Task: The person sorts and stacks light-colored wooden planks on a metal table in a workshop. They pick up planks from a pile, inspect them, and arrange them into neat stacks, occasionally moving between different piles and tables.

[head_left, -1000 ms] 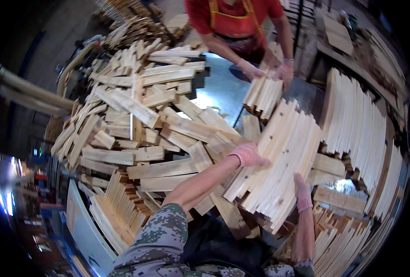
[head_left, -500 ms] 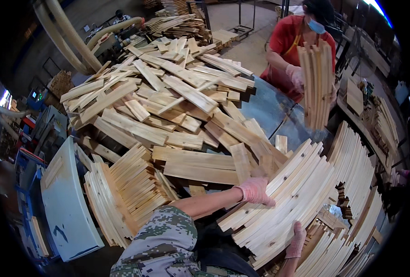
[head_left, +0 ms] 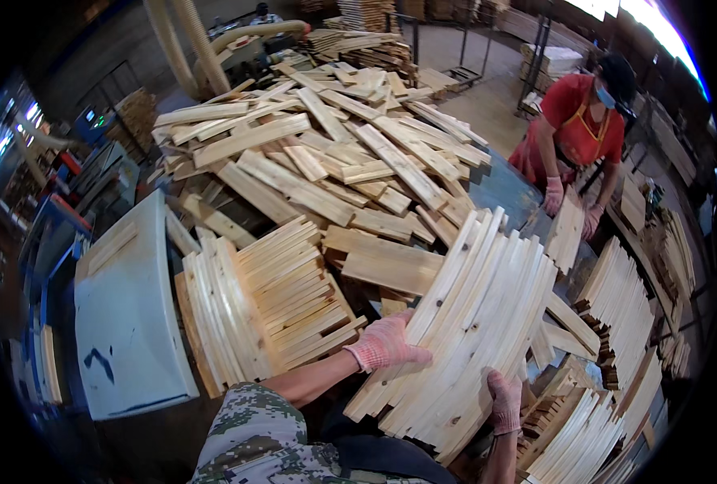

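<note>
Between my two hands stands a wide, tilted bundle of pale wooden slats [head_left: 475, 323], packed side by side with uneven ends. My left hand [head_left: 387, 343], in a pinkish knit glove, grips its left side, the thumb lying over the slats and the other fingers mostly hidden. On the lower right edge my right hand [head_left: 504, 401], gloved alike, presses with the thumb in front; its remaining fingers are out of sight. Left of the bundle sits a neat stack of slats [head_left: 286, 282]. Loose boards [head_left: 391, 266] lie just beyond my left hand.
A large jumbled heap of boards [head_left: 326, 181] covers much of the blue-grey table [head_left: 500, 189]. Across it, a co-worker [head_left: 580, 121] in red holds slats [head_left: 566, 230]. More slat rows [head_left: 625, 298] stand at right. A pale panel [head_left: 133, 315] stands at far left.
My hands and the slat bundle have shifted left in the view, and the bundle stands steeper. The co-worker has lowered their raised slats to the table and bent forward. The view has turned somewhat.
</note>
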Action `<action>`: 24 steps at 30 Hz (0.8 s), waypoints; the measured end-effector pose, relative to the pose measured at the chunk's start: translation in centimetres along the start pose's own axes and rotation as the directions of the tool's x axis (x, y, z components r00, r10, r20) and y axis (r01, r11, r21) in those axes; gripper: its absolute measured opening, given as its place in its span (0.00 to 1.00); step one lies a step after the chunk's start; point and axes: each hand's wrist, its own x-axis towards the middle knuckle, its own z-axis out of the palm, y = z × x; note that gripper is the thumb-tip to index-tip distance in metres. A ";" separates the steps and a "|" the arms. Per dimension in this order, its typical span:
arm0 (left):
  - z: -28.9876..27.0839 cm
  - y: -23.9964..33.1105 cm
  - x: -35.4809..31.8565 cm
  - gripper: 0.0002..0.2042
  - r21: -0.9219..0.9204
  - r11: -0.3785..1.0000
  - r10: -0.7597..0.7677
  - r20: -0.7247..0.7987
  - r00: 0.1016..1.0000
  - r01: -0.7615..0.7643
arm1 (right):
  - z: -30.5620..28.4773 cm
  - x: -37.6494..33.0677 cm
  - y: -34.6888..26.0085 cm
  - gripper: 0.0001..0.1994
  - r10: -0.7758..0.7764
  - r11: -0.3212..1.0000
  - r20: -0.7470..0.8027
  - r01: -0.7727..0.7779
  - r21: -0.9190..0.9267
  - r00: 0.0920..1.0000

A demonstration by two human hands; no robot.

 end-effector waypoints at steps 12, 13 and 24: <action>-1.0 -11.1 -31.0 0.46 -0.250 0.964 -0.193 -0.444 0.875 0.086 | 16.3 -12.8 3.3 0.31 -0.114 0.990 0.558 0.049 0.130 0.822; -1.6 -11.7 -33.8 0.46 -0.282 0.955 -0.221 -0.460 0.860 0.095 | 17.2 -13.5 3.7 0.31 -0.090 0.995 0.602 0.041 0.095 0.794; -7.1 -18.3 -62.3 0.41 -0.566 0.800 -0.534 -0.518 0.668 0.200 | 39.0 -31.2 2.9 0.28 0.257 0.916 0.746 0.093 -0.391 0.614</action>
